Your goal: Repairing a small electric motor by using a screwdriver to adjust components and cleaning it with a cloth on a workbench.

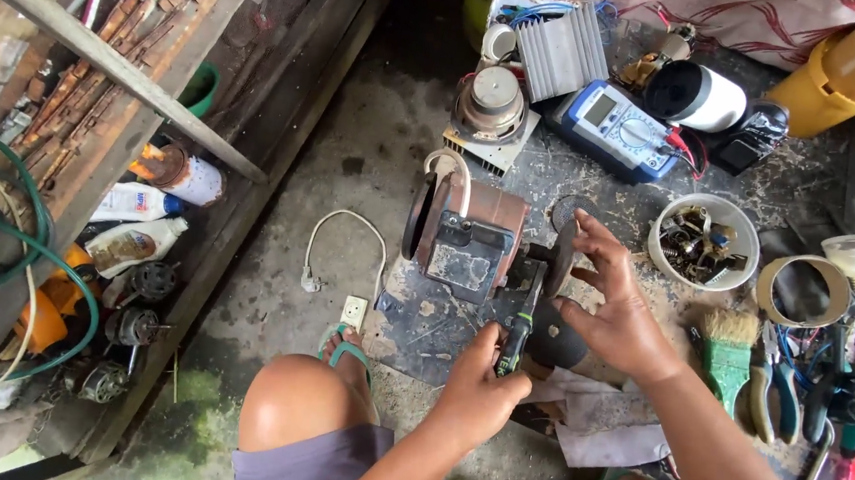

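Left hand point(477, 389) grips screwdriver point(518, 332); right hand point(611, 308) open, fingers spread on motor's disc point(560, 259)

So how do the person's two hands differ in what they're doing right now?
The left hand is closed around a screwdriver; the right hand is open, fingers spread. The left holds a tool; the right rests against the motor's dark round end. The left sits nearer the knee. Both work at that motor.

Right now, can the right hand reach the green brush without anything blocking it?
Probably yes. The right hand rests by the motor, and the green brush lies just beside its wrist on the mat with nothing between them.
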